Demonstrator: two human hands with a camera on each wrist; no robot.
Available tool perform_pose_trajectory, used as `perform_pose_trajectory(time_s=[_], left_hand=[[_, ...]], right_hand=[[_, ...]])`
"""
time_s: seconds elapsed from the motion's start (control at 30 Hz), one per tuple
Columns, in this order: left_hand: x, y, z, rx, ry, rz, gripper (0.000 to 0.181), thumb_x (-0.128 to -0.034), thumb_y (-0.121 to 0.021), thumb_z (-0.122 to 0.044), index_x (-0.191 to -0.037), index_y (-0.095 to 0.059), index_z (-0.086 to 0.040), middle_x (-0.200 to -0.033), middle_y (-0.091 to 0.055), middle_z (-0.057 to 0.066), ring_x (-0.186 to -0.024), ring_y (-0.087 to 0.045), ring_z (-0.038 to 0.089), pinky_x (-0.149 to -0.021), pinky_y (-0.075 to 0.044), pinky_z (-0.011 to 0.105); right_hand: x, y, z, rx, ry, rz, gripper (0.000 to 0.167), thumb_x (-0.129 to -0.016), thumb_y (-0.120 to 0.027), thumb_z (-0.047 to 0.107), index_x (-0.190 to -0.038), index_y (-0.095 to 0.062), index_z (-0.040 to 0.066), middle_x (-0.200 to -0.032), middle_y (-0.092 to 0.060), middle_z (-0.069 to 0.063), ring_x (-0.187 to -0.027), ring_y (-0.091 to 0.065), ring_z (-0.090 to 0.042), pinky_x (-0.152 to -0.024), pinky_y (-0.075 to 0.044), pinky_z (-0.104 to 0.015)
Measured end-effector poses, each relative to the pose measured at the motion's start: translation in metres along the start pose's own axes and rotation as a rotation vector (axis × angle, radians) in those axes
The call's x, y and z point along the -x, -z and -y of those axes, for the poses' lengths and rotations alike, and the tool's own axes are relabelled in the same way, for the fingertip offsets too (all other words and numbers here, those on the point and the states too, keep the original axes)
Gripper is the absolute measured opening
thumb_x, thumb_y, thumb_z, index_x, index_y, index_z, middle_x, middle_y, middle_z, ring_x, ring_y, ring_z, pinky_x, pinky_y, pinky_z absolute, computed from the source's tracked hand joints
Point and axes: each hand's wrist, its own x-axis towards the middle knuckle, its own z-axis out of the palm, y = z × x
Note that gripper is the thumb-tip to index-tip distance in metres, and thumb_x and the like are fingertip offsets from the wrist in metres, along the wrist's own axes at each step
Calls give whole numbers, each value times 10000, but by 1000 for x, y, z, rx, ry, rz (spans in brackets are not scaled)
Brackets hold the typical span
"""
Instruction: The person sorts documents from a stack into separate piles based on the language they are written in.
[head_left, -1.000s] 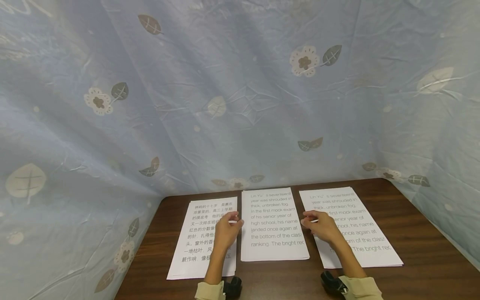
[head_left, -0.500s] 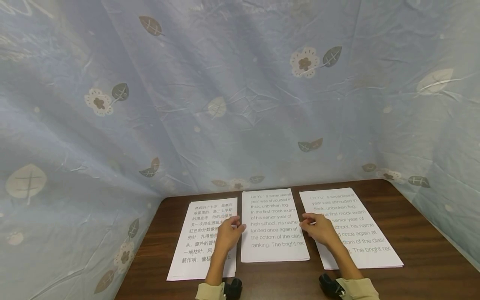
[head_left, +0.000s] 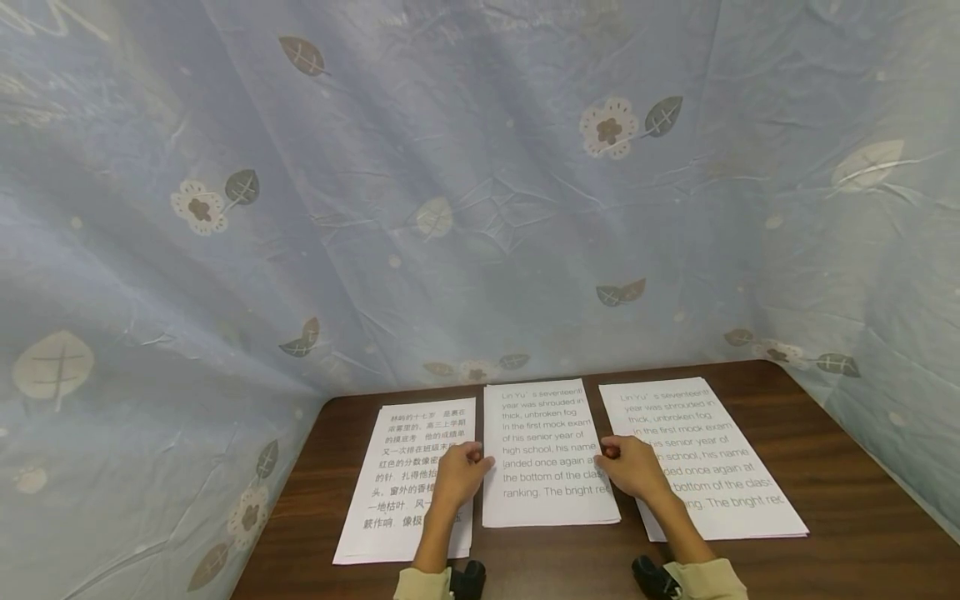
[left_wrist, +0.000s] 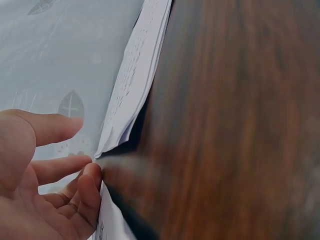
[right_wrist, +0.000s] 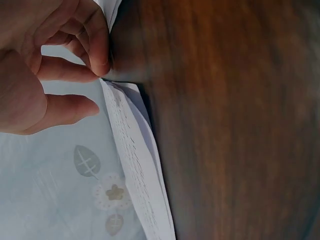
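The middle stack (head_left: 547, 454) lay flat on the table (head_left: 555, 571), between the left stack (head_left: 405, 483) and the right stack (head_left: 720, 467). The left hand (head_left: 459, 475) was positioned at the left edge of the middle stack, the right hand (head_left: 636, 468) at its right edge. On each hand, thumb and forefinger stood moderately apart with nothing between them; the other fingers were loosely bent. Contact with the paper could not be confirmed. A patterned curtain (head_left: 480, 267) hung behind the table.

A leaf-printed blue cloth (head_left: 495, 150) hangs behind the brown table (head_left: 555, 567).
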Motion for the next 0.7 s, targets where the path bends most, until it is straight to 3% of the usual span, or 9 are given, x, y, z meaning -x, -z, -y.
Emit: perform_pose_trajectory(time_s=[0.33, 0.57, 0.7], left_hand=[[1, -2, 2, -36, -51, 16, 426, -923, -794, -175, -1238, -736, 105, -997, -689, 152, -852, -603, 201, -709, -525, 316], [1, -3, 0, -13, -30, 8, 423, -928, -797, -174, -1268, -732, 69, -1084, -716, 171, -951, -656, 239, -814, -589, 405], [1, -2, -3, 25, 0, 0, 398, -935, -787, -153, -1286, -730, 25, -1145, -726, 172, -971, -683, 237, -818, -614, 391]], right_hand=[[4, -5, 7, -26, 3, -2, 345, -918, -760, 99, -1209, -758, -85, -858, -720, -73, -722, -569, -175, -607, -453, -292], [5, 1, 10, -30, -7, 5, 373, -927, -766, 127, -1246, -742, -64, -1032, -780, -133, -887, -685, -220, -733, -556, -365], [2, 4, 10, -75, -2, 0, 388, -928, -764, 119, -1270, -724, -58, -1022, -780, -104, -908, -704, -217, -738, -549, -351]])
